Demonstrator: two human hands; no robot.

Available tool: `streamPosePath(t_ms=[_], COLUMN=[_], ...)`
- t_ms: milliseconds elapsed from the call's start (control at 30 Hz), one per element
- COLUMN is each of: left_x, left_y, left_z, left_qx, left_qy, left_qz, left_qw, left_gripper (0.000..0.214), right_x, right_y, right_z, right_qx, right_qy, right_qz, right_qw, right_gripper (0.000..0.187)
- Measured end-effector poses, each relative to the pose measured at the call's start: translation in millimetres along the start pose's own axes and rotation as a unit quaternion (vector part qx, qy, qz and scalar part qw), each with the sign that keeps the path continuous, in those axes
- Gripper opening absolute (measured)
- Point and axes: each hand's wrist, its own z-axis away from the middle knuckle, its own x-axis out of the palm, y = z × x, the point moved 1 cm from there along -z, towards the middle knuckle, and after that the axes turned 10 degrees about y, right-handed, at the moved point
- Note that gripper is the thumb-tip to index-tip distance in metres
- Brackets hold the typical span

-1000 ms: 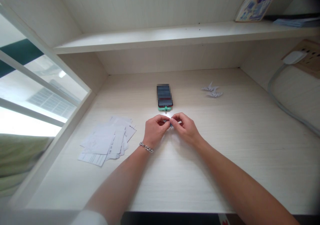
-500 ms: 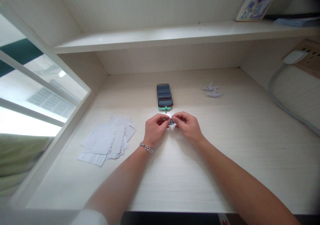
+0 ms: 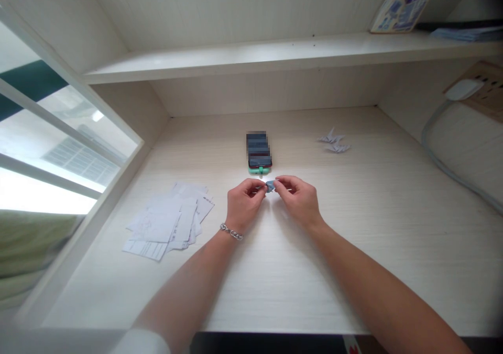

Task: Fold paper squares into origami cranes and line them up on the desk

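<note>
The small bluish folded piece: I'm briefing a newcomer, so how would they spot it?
On the pale wooden desk, find the bare left hand and right hand. The small bluish folded piece is held between them, unlike the spiky white folded shapes.

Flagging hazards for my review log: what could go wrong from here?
The small grey-blue piece sits between the fingertips of the left hand and right hand, so it might slip or get damaged if they pull apart. The phone lies just beyond both hands, so a forward nudge could bump it.
</note>
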Motion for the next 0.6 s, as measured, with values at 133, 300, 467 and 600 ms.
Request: streamPosePath(t_ms=[133,300,467,600], left_x=[-0.6,-0.1,0.9,0.4], left_y=[1.4,0.0,-3.6,-3.3], left_z=[0.2,-0.4,-0.7,-0.8], left_qx=[0.02,0.007,-0.016,-0.005], left_qy=[-0.001,0.003,0.01,0.013], left_qz=[-0.027,-0.015,0.015,0.006], left_qw=[0.999,1.0,1.0,1.0], left_gripper=[0.012,0.014,0.019,0.019], right_x=[-0.2,-0.3,-1.0,-1.5], right_y=[-0.3,3.0,3.3,2.4], right_z=[-0.8,-2.2,-1.9,-2.5], right_qx=[0.007,0.014,0.003,0.003], right_qy=[-0.009,-0.034,-0.054,-0.053], right_qz=[0.001,-0.01,0.005,0.02], right_qw=[1.0,0.999,0.999,0.998], right_gripper=[0.023,0.021,0.019,0.019])
